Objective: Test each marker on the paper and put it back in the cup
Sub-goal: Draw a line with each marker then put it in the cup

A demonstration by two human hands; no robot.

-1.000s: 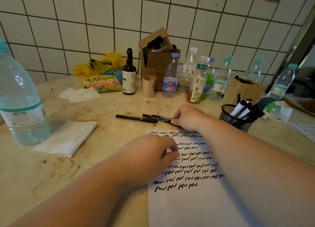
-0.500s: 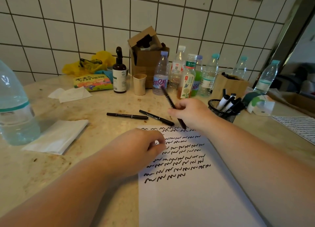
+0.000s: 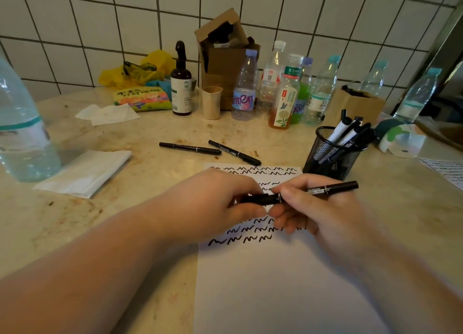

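Where both hands meet above the paper (image 3: 275, 283), left grip (image 3: 220, 203) and right grip (image 3: 313, 208) around one black marker (image 3: 325, 189), its tip hidden.

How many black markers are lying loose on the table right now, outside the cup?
2. One black marker lies left, the other black marker angled beside it, both beyond the white paper. A third sits in both hands.

Stained counter (image 3: 150, 183) carries paper (image 3: 275, 283), two markers (image 3: 190, 148), mesh cup (image 3: 330, 155), perhaps napkins (image 3: 85, 170).

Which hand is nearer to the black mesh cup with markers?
Right. The right hand is just below the mesh cup; the left hand is further away, to its lower left.
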